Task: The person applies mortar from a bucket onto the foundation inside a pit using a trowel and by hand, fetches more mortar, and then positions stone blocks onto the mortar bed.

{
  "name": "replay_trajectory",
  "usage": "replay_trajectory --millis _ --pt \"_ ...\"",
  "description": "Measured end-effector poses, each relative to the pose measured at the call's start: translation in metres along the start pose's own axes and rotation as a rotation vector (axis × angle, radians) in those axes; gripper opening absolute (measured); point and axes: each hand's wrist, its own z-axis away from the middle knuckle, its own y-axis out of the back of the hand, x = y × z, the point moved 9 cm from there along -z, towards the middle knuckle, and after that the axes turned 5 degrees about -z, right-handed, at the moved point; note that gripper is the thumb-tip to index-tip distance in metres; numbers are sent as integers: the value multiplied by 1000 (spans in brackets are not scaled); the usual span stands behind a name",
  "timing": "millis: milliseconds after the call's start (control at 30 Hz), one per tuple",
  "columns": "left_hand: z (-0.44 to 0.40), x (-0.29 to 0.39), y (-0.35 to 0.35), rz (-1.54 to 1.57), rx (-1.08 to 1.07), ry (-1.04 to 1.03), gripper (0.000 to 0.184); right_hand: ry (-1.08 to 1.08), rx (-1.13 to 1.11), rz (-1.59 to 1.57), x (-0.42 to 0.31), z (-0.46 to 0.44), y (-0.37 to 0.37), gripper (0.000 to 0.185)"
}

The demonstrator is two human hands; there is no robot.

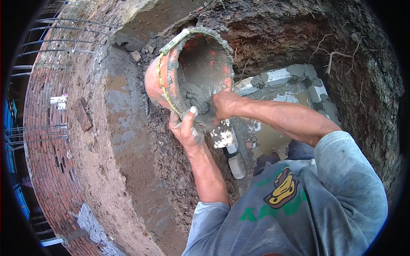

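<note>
A reddish-orange bucket point(157, 81), crusted with cement, is tipped on its side with its mouth toward me. Wet grey mortar point(194, 94) lies inside it. My left hand point(188, 128) grips the lower rim, thumb over the edge and fingers underneath. A yellow rope point(162, 81) runs along the bucket's near side. At the right of the mouth, my right hand point(224, 105) is curled against the mortar; its fingertips are hidden, so what it holds does not show. Just below the bucket is a white-splattered block point(224, 135).
Pale, mortar-smeared blocks point(277, 77) border a muddy puddle point(277, 123) at right. A root-filled earth wall point(350, 72) rises behind. To the left run a rough concrete ledge point(128, 141), a brick wall point(49, 141) and protruding steel bars point(72, 26). A grey block point(236, 166) lies near my feet.
</note>
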Motion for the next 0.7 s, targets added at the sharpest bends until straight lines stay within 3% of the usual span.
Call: replay_trajectory --millis 67,133,233,467,600,700 --pt "3 -3 -14 30 -14 -12 43 108 63 -11 -2 4 3 28" --pt "11 2 -22 73 22 69 48 76 129 -109 -2 11 6 24" --pt "6 -1 0 -9 35 7 47 96 -7 -176 -10 25 5 23" --pt "2 17 -18 -30 9 -25 45 59 203 -383 9 59 19 22" --pt "-19 15 -37 -17 -137 -152 42 42 459 -418 28 102 55 19" --pt "-5 5 -93 36 -66 46 40 -5 543 -400 50 141 73 17"
